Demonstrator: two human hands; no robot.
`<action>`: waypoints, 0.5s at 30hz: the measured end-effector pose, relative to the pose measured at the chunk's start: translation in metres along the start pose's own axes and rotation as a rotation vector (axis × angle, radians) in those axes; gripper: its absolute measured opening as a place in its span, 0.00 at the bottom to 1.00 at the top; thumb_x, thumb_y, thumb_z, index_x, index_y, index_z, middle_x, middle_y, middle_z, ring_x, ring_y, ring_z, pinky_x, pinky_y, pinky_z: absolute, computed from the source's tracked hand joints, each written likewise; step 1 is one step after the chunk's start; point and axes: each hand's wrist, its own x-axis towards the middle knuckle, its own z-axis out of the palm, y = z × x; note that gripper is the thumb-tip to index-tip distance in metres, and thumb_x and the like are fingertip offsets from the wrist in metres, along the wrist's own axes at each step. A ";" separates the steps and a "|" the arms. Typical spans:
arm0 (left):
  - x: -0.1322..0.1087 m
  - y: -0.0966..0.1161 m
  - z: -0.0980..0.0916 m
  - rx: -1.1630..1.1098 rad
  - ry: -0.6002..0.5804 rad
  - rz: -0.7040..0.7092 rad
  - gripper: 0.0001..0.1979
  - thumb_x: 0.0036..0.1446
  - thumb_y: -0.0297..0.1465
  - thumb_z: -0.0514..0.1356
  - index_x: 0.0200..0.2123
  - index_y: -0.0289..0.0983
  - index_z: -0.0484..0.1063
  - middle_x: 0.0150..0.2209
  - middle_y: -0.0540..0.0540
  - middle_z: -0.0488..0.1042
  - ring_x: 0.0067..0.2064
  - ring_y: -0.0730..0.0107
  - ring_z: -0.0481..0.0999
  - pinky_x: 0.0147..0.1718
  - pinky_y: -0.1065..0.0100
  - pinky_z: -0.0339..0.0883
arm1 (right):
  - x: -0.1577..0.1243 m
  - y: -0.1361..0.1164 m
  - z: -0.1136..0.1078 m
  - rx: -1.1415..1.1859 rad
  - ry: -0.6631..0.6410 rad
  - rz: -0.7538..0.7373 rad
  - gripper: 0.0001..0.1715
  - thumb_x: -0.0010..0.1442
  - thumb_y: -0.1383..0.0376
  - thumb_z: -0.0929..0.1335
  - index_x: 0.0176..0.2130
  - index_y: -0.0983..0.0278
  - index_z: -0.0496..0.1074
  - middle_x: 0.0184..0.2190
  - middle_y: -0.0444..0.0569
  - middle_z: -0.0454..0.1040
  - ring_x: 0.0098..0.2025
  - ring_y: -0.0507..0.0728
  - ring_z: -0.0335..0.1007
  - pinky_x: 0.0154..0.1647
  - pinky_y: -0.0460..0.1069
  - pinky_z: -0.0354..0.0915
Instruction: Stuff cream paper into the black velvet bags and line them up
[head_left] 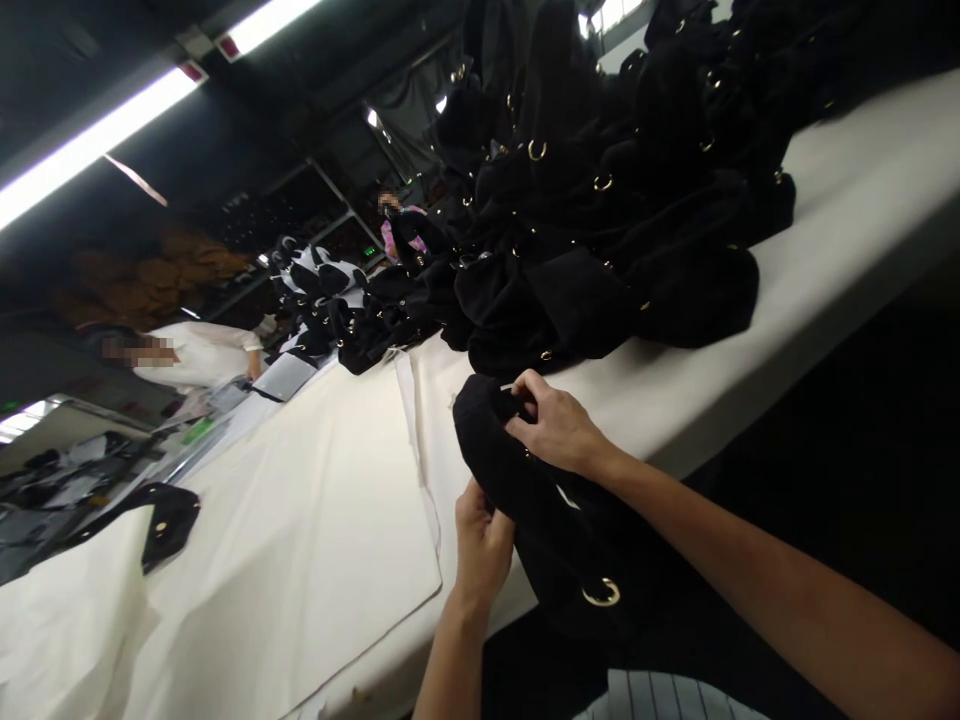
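Between my hands, at the table's near edge, is a black fabric bag point(536, 520) with a gold ring point(602, 592) on its lower part. My left hand point(484, 540) grips the bag's left side, its fingertips partly hidden behind the cloth. At the upper edge, my right hand point(551, 420) pinches the fabric with thumb and fingers curled together. A small white patch shows near the right fingertips. The lower end of the bag hangs past the table edge and blends into the dark.
A large heap of black bags point(585, 290) with gold rings covers the far side of the table point(840, 210). Cream sheets point(322, 500) lie to the left, with a black piece point(172, 525) beside them. One person in white point(195, 352) works at far left; another stands behind the heap.
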 end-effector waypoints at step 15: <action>-0.007 0.008 -0.001 0.007 0.121 -0.070 0.12 0.54 0.38 0.64 0.30 0.35 0.73 0.27 0.50 0.72 0.29 0.70 0.69 0.28 0.71 0.65 | -0.062 0.009 -0.011 0.077 0.182 0.026 0.15 0.57 0.64 0.74 0.40 0.62 0.67 0.42 0.46 0.69 0.48 0.58 0.65 0.51 0.54 0.64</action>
